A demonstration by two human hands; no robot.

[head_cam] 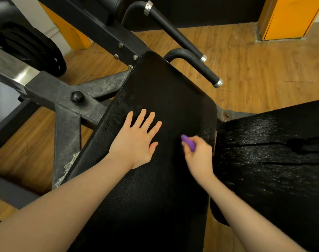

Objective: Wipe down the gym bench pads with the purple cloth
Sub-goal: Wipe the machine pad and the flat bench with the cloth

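Left hand point(137, 140) flat, fingers spread wide on long black textured bench pad point(166, 91), frame centre. Right hand point(198, 155) just right of it, gripping bunched purple cloth point(188, 142) near pad's right edge.

No readable text, labels, brands or numbers appear anywhere.

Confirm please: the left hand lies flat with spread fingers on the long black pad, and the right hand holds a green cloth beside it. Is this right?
Only the colour is wrong. In the head view the right hand holds a purple cloth, not a green one. The left hand does lie flat with spread fingers on the long black pad.
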